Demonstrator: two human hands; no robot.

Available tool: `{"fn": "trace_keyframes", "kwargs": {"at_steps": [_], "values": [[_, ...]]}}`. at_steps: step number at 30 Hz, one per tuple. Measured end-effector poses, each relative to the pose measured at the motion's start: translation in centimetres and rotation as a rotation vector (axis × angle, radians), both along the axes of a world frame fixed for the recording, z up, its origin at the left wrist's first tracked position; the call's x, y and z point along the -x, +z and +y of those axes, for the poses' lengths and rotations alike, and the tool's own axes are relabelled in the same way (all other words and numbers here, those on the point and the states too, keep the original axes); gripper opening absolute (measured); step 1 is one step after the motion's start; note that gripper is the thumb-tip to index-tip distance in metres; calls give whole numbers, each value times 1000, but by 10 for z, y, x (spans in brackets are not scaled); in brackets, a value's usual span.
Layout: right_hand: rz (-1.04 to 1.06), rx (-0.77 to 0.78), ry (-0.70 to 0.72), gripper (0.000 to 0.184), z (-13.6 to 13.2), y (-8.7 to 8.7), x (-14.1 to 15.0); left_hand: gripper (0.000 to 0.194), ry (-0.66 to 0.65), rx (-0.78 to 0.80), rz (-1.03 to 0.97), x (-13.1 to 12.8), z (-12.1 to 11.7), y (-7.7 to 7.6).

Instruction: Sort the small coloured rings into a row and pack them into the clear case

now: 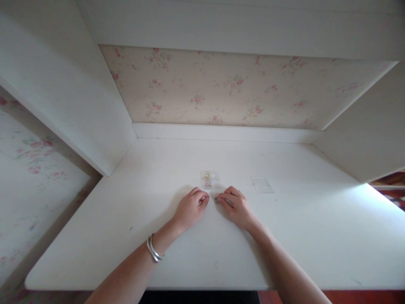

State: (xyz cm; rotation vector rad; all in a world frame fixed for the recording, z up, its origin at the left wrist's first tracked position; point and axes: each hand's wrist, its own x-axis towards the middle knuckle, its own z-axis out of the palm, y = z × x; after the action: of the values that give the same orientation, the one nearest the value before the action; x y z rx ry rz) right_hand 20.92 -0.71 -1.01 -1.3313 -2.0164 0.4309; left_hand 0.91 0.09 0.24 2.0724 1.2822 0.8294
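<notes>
Forearms (pixel 133 264) converge; L hand (pixel 191 208) curled; R hand (pixel 236 207) pinching sm. item (pixel 217 198).

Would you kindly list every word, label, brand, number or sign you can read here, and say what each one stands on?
There is no readable text in this view.
Clear box and flat clear piece: no lettering can be made out.
Small grey object at the right hand: too small and blurred to tell.
Wallpaper: only a floral pattern.
</notes>
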Motion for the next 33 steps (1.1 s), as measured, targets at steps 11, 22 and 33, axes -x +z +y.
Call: {"fn": "trace_keyframes", "kwargs": {"at_steps": [11,22,33], "values": [[177,-52,-157,26,12,2,3,20,7,12,29,-2,-2,1],[163,-67,-180,26,32,-2,8,18,-5,7,46,-3,-2,-3],[190,-55,-280,25,22,2,-7,20,-35,-28,136,-9,-6,0]]}}
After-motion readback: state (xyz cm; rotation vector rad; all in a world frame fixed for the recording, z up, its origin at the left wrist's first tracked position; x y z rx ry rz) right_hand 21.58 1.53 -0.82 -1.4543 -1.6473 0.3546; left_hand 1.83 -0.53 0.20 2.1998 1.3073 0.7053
